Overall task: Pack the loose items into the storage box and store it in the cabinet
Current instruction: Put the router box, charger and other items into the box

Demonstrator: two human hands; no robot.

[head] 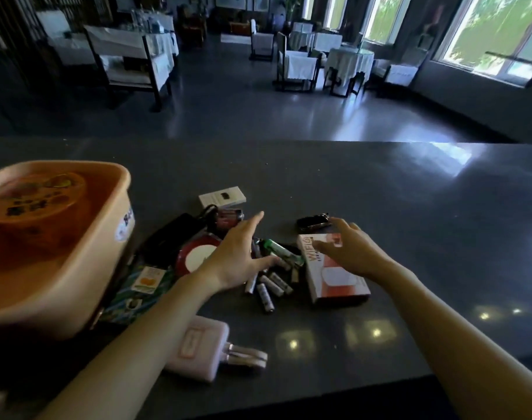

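Note:
A pink storage box (85,268) stands at the left of the dark counter, a round label showing inside it. Loose items lie beside it: several white batteries (266,294), a green lighter (281,251), a red round tin (198,256), a red-and-white WIFI carton (337,283), a black key fob (313,223), a small white box (222,197), a pink bottle (201,348) and a patterned packet (140,286). My left hand (237,253) hovers open over the tin and batteries. My right hand (346,250) is spread open over the carton's far end, holding nothing.
The dark counter (380,192) stretches to the right and ends at a far edge. A black pouch with a cord (173,234) lies between the storage box and the tin. Beyond the counter are covered dining tables and chairs (301,65) and bright windows.

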